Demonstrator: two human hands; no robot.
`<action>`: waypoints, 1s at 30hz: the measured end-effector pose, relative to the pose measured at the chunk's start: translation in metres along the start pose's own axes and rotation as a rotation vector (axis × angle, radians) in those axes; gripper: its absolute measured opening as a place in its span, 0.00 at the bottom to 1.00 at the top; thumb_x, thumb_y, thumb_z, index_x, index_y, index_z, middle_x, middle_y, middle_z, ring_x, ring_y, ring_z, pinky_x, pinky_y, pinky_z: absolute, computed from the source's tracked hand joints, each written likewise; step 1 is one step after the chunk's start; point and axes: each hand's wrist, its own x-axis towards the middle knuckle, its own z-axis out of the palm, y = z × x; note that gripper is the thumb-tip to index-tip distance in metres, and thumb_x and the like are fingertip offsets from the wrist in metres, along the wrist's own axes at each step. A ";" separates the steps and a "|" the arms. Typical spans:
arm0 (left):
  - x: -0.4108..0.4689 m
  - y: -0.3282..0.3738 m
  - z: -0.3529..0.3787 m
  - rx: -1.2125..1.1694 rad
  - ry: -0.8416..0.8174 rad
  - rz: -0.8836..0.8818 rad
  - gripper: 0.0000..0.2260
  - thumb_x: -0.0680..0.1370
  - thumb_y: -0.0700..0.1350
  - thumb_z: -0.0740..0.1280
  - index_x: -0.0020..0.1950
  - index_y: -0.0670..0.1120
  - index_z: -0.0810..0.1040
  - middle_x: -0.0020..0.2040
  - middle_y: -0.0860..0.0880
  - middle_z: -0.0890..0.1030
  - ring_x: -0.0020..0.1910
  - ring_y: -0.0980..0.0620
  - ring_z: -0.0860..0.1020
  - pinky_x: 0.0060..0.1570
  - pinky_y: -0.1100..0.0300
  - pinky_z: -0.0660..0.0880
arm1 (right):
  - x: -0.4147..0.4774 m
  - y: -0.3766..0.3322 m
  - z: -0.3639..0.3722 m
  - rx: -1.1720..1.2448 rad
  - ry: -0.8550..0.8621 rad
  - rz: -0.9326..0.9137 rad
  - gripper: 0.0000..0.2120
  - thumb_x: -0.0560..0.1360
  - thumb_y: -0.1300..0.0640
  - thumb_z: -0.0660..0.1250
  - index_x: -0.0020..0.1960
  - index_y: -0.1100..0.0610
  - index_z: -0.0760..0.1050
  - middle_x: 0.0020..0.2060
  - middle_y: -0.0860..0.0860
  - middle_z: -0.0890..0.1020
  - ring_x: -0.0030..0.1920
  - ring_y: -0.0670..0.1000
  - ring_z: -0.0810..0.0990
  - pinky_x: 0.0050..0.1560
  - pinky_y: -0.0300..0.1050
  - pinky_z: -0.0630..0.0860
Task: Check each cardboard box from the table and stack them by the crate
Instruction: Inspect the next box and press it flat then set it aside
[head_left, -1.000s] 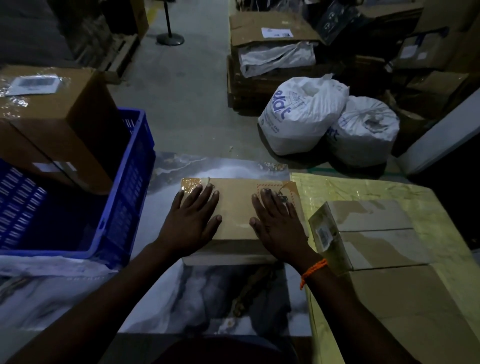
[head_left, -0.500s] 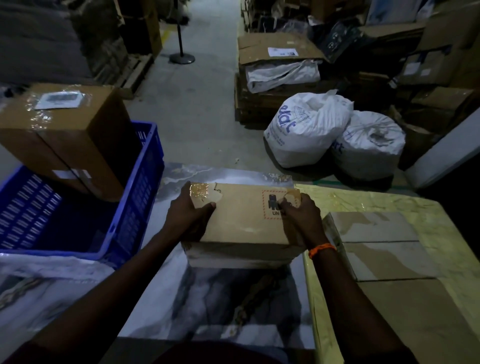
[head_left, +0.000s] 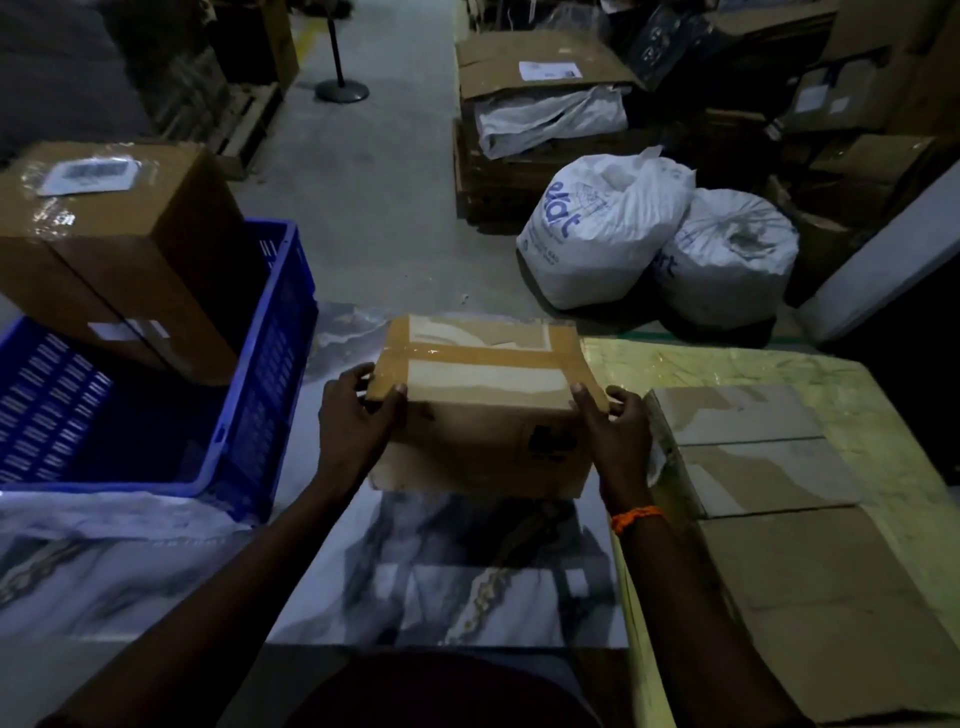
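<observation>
A small taped cardboard box (head_left: 483, 410) is tipped up on the marbled table (head_left: 447, 566), its taped face turned upward. My left hand (head_left: 353, 421) grips its left edge and my right hand (head_left: 618, 436) grips its right edge, an orange thread on that wrist. A second flat cardboard box (head_left: 753, 452) lies just right of it on the yellow-green sheet. The blue plastic crate (head_left: 260, 374) stands to the left, with a large brown box (head_left: 114, 249) leaning inside it.
A big flat carton (head_left: 841, 613) fills the table's near right. On the floor beyond the table sit two white sacks (head_left: 602, 228) and stacked cartons (head_left: 540, 109). A post stand (head_left: 340, 88) and pallets are further back left.
My hands went from lying flat on top of the box to gripping its sides. The box has been tipped over, so its taped face now points up.
</observation>
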 end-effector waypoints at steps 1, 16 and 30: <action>-0.007 -0.007 0.000 0.049 -0.007 -0.013 0.27 0.78 0.56 0.72 0.73 0.46 0.73 0.65 0.46 0.75 0.54 0.53 0.78 0.54 0.54 0.78 | -0.004 0.010 -0.001 -0.032 -0.011 0.002 0.25 0.75 0.45 0.76 0.64 0.58 0.77 0.49 0.46 0.77 0.53 0.50 0.78 0.51 0.47 0.74; -0.090 -0.055 0.002 0.217 -0.107 -0.026 0.21 0.77 0.48 0.74 0.68 0.47 0.76 0.64 0.42 0.68 0.60 0.48 0.73 0.58 0.59 0.78 | -0.050 0.087 -0.008 -0.263 -0.109 0.011 0.27 0.75 0.37 0.69 0.62 0.58 0.78 0.54 0.57 0.81 0.55 0.58 0.80 0.49 0.47 0.77; -0.013 -0.027 0.069 0.824 -0.451 0.367 0.31 0.82 0.62 0.45 0.81 0.49 0.59 0.83 0.45 0.54 0.82 0.42 0.50 0.77 0.37 0.51 | -0.022 0.052 0.091 -0.883 -0.448 -0.623 0.35 0.82 0.37 0.48 0.83 0.53 0.55 0.83 0.57 0.54 0.83 0.59 0.50 0.78 0.65 0.41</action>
